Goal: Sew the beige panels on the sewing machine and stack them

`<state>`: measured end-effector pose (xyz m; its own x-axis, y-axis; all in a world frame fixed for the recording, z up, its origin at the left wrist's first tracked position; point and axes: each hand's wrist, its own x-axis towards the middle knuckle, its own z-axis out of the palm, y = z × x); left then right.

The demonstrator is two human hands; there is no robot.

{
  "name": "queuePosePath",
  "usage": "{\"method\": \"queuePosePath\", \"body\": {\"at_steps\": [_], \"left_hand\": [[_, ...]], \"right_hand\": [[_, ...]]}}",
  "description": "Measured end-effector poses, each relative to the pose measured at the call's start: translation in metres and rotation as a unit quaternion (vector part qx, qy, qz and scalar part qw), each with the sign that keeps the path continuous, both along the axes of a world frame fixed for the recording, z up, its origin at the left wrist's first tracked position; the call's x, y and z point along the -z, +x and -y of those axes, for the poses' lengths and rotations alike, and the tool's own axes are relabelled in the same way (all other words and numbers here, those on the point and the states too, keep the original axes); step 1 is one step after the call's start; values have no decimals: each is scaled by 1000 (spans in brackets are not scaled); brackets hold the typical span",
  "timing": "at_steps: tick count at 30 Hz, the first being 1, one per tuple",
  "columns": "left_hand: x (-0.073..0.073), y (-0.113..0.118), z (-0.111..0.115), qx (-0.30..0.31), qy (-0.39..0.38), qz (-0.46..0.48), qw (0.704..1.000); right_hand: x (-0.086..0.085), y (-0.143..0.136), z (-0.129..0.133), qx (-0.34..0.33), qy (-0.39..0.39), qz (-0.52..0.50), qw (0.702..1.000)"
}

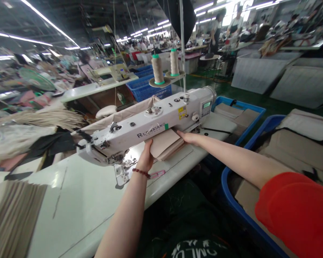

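Note:
A small stack of beige fabric panels (pixel 165 143) lies on the white table under the sewing machine's arm (pixel 156 120). My left hand (pixel 146 157) is closed on its left end, with the thumb along the edge and some fingers hidden. At the opposite end, my right hand (pixel 187 137) grips the stack's far right corner. A pink tool like thread snips (pixel 157 174) rests on the table beside my left wrist, which wears a beaded bracelet. The needle and presser foot area (pixel 127 162) is just left of my left hand.
A tall stack of beige panels (pixel 18 211) stands at the table's left front. Thread cones (pixel 158 70) rise behind the machine. Blue bins (pixel 226 186) with beige pieces sit at right. Heaped fabric (pixel 45 122) lies beyond the table. Other people work in the background.

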<state>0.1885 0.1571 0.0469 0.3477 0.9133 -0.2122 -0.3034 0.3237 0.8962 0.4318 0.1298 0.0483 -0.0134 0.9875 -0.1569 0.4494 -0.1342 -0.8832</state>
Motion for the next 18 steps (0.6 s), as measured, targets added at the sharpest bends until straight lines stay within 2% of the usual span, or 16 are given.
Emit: {"method": "queuePosePath", "body": {"at_steps": [5,10,14,18], "left_hand": [[0,8,-1,6,-21,-21,1000],[0,14,0,-5,-34,-38,999],[0,9,1,5,-38,-30,999],[0,1,4,13,-44,5,999]], "right_hand": [[-7,-1,6,12,-91,-67,994],[-12,2,10,0,-105,-71,992],[-24,1,18,6,-64,-11,998],[-49,-12,37,20,49,87,995]]}}
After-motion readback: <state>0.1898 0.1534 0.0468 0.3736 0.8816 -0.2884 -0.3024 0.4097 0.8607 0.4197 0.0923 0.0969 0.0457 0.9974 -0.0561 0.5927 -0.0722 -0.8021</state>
